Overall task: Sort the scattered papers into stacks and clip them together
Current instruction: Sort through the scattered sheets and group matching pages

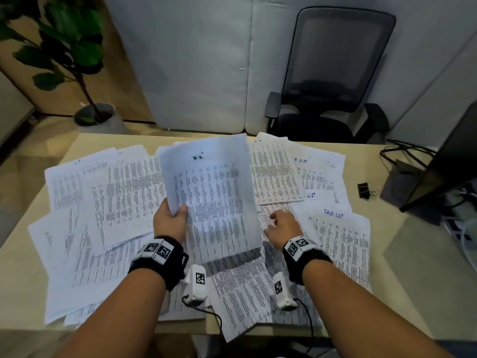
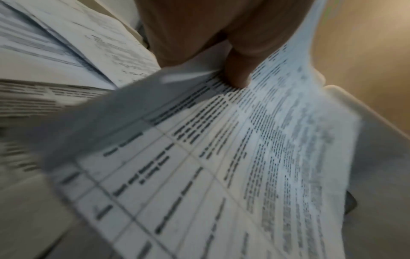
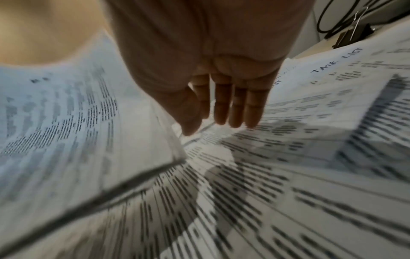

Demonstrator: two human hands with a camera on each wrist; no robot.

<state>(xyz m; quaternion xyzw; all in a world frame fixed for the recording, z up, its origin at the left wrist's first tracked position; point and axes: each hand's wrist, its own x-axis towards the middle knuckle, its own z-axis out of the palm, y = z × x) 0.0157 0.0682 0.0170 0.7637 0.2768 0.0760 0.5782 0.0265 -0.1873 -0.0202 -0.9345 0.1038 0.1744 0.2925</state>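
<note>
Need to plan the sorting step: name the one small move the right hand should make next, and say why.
Probably lower the right hand onto the loose sheet just beneath its fingers and pinch it. The hand is open, holding nothing, while the left hand already grips a raised sheaf of papers to add it to. The binder clip lies unused at the desk's right; many sheets remain scattered.
</note>
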